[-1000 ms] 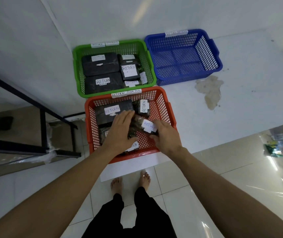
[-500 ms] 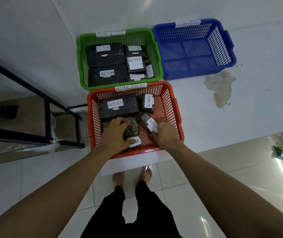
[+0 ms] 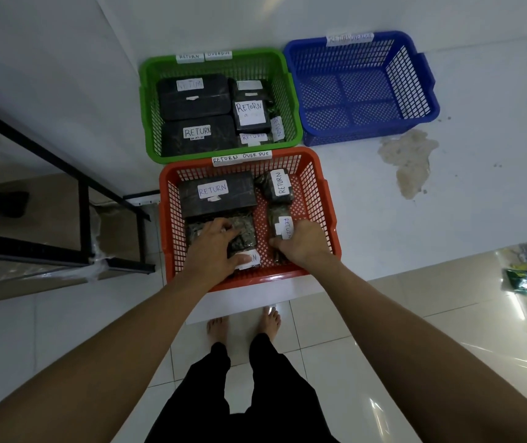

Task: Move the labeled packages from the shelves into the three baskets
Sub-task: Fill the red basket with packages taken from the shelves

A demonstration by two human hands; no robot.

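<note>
Head view, looking straight down. Both hands are inside the red basket [image 3: 326,199], the one nearest the person. The left hand [image 3: 212,247] lies on a clear-wrapped dark package [image 3: 246,233], fingers curled over its top edge and thumb near its white label, gripping it. The right hand [image 3: 302,243] is wrapped round a small labeled package [image 3: 283,223] at the basket's right side, fingers closed on it. My read: both are being seated so they lie flat in the free front half, labels up and readable.

Behind them in the same basket sit a long black package [image 3: 220,195] marked RETURN and a small upright one [image 3: 276,187]. The green basket [image 3: 147,100] just beyond holds several more RETURN packages, packed tight (probably to save room). The blue basket [image 3: 415,75] to its right shows only bare mesh.

All three baskets rest on a low white platform [image 3: 447,203] against a white wall, with a brownish stain [image 3: 410,161] near the blue one. Black metal shelving [image 3: 83,199] stands at left, glossy tile floor [image 3: 335,362] below, bare feet visible, blurred clutter at far right.
</note>
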